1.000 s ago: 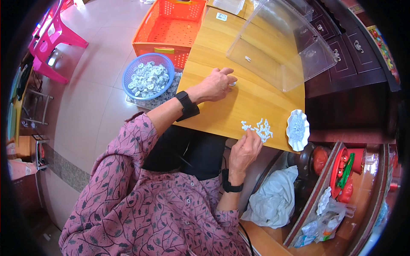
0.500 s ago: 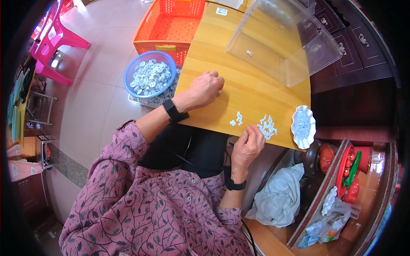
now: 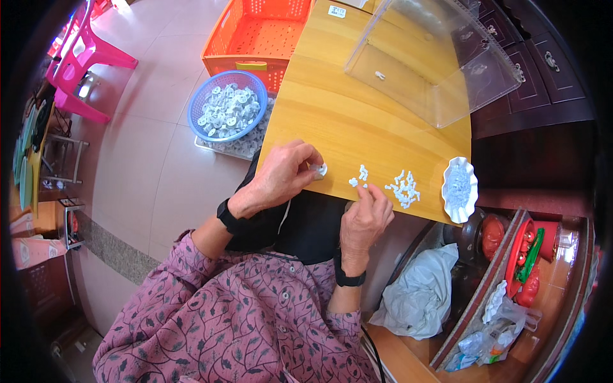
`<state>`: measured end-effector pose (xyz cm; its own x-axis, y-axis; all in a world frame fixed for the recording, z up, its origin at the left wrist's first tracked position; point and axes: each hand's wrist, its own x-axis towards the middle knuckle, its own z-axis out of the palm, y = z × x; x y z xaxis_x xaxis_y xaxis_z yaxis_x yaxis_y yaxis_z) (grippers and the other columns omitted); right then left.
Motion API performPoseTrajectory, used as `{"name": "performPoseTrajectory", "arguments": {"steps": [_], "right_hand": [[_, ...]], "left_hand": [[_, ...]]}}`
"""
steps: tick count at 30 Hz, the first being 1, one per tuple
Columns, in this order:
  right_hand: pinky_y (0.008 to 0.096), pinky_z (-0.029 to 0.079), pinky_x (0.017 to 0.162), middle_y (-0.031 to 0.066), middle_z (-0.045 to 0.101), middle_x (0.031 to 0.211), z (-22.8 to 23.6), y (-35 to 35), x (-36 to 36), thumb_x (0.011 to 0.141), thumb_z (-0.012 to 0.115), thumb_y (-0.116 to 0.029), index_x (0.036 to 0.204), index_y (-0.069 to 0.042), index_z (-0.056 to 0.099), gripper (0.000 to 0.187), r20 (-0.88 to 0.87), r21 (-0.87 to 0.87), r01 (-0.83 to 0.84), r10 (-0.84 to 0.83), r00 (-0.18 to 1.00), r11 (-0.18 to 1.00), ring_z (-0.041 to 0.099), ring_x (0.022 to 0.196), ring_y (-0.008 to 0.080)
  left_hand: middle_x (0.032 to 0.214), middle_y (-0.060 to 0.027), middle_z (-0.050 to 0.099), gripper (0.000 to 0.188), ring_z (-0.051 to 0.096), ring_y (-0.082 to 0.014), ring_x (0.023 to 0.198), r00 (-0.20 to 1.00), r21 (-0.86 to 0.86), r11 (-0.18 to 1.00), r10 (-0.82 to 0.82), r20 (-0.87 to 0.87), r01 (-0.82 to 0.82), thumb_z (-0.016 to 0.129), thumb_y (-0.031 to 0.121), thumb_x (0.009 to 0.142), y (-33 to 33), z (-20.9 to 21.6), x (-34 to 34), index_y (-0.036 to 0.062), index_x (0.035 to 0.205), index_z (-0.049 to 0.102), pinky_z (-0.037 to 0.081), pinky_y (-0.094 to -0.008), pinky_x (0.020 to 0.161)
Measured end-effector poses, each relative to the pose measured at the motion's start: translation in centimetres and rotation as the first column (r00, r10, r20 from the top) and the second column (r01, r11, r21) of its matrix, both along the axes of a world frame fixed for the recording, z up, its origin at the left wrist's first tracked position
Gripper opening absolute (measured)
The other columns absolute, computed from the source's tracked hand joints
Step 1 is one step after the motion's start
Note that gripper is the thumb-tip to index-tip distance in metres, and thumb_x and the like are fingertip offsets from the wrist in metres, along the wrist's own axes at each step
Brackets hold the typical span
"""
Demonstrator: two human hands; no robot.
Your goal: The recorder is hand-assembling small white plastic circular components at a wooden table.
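Note:
My left hand is closed at the near edge of the wooden table. Its fingertips pinch a small round white plastic part, partly hidden by the fingers. To its right, my right hand has thumb and forefinger together, with a tiny white plastic piece showing at the tips. Just beyond those fingertips lie a few small white pieces. A larger scatter of small white peg-like pieces lies right of my right hand.
A scalloped white dish of tiny bluish pieces stands at the table's right edge. Left of the table, a blue basket holds white round parts, near an orange crate. A clear plastic box stands at the back, and a white bag lies lower right.
My left hand has come down toward the table's near edge, and a round white part now shows in it. My right hand has shifted slightly left, away from the larger scatter of pieces.

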<state>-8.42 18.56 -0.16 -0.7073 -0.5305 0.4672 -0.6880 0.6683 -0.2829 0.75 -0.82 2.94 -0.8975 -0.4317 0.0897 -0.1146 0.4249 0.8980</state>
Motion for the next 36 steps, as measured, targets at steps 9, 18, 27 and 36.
{"name": "performPoseTrajectory", "arguments": {"steps": [9,18,27,36], "right_hand": [[0.0454,0.043,0.09,0.0107,0.062,0.111,-0.7,0.4,-0.7,0.085,0.061,0.003,0.108,-0.004,0.068,0.025,-0.053,-0.072,0.019,-0.023,0.998,0.997,0.058,0.104,0.0307],[0.0458,0.042,0.096,0.0075,0.062,0.12,0.4,1.3,-0.2,0.085,0.06,0.003,0.116,-0.004,0.066,0.033,-0.012,0.115,-0.051,0.053,0.999,0.992,0.057,0.108,0.0303],[0.0438,0.044,0.093,0.0055,0.066,0.11,-0.2,2.6,-0.5,0.085,0.068,-0.005,0.107,-0.005,0.07,0.022,-0.016,0.042,-0.125,0.125,0.992,0.991,0.059,0.103,0.0276],[0.0431,0.049,0.084,0.0114,0.066,0.099,-0.5,2.2,-0.3,0.088,0.068,-0.004,0.097,-0.004,0.067,0.009,0.07,-0.175,-0.108,0.122,0.99,0.979,0.062,0.094,0.0321]], "left_hand": [[0.083,-0.0127,0.064,0.015,0.066,-0.0209,0.07,0.999,0.128,0.991,0.035,0.006,-0.036,0.073,0.006,0.084,0.7,0.5,1.4,-0.0005,0.095,0.067,0.053,-0.0337,0.064],[0.078,0.0004,0.063,0.014,0.057,-0.0058,0.068,0.999,0.176,0.984,0.019,0.039,-0.025,0.075,0.006,0.087,0.9,0.5,1.2,0.0017,0.098,0.067,0.048,-0.0233,0.06],[0.09,0.0028,0.065,0.015,0.06,-0.0039,0.079,0.996,0.47,0.882,-0.074,0.046,0.044,0.072,0.002,0.09,0.9,0.2,1.2,0.001,0.103,0.066,0.05,-0.0199,0.07],[0.093,0.001,0.067,0.018,0.063,-0.0056,0.083,0.992,0.678,0.727,-0.126,-0.023,0.108,0.072,0.004,0.091,0.9,2.1,1.7,0.0018,0.108,0.067,0.052,-0.0205,0.074]]}}
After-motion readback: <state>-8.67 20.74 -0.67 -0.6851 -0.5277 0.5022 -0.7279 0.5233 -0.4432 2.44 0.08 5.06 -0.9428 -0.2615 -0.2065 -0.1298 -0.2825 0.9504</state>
